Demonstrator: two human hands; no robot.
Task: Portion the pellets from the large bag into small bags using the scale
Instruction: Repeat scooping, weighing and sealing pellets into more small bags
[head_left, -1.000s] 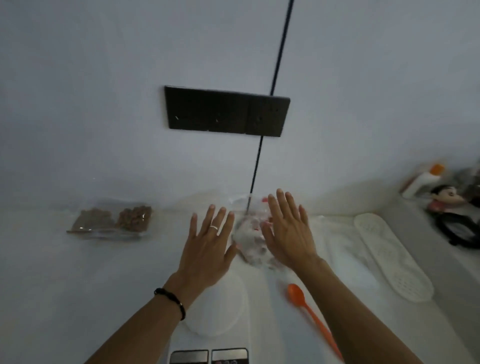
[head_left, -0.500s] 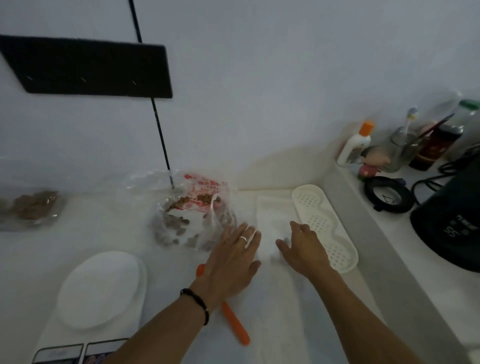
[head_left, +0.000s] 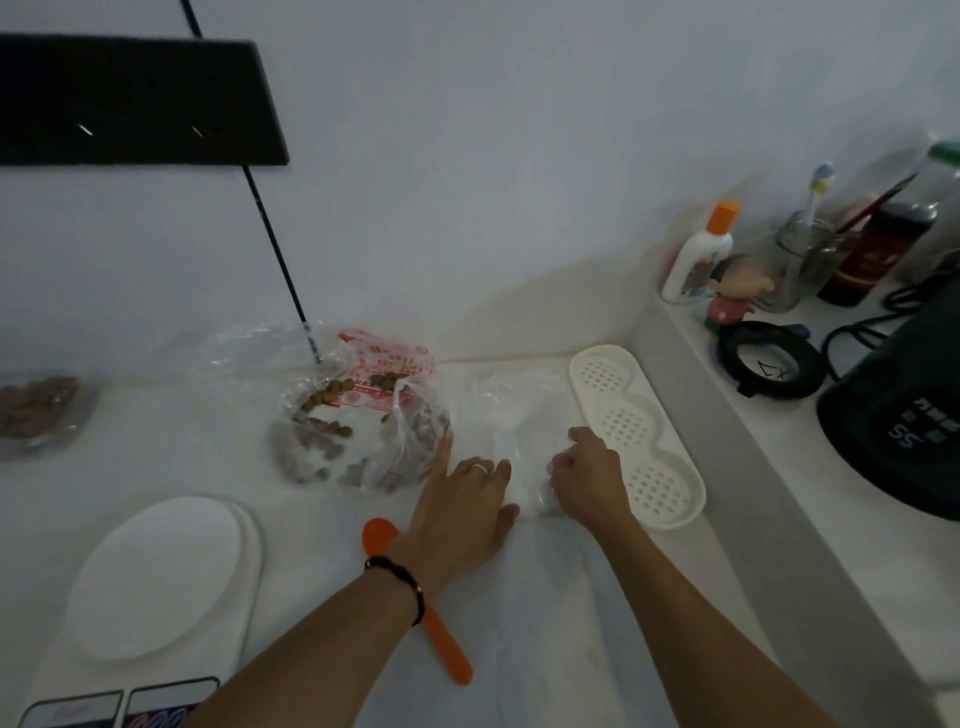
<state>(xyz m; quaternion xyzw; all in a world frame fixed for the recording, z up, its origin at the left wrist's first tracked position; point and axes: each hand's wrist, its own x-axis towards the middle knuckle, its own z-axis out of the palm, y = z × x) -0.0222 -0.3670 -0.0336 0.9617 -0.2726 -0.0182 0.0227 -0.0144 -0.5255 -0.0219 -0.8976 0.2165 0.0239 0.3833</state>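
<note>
The large clear bag (head_left: 358, 415) with red print lies open on the white counter, brown pellets inside. Just right of it lie thin clear small bags (head_left: 511, 415), flat on the counter. My left hand (head_left: 460, 512) lies flat, its fingers pressing on the near edge of that plastic. My right hand (head_left: 584, 478) has its fingers curled, pinching the clear plastic. The white scale (head_left: 150, 577) with its round platform stands at the front left, nothing on it. An orange spoon (head_left: 415, 603) lies under my left wrist.
A filled small bag of pellets (head_left: 39, 410) lies far left. A white perforated tray (head_left: 636, 431) lies right of my hands. On the raised ledge stand a bottle (head_left: 698, 254), a figurine, jars and a dark kettle (head_left: 898, 415). A black cable (head_left: 275, 249) hangs down the wall.
The view swung right and both hands left the large pellet bag for the clear plastic beside it. The right fingers have curled onto the plastic; the left hand stays flat.
</note>
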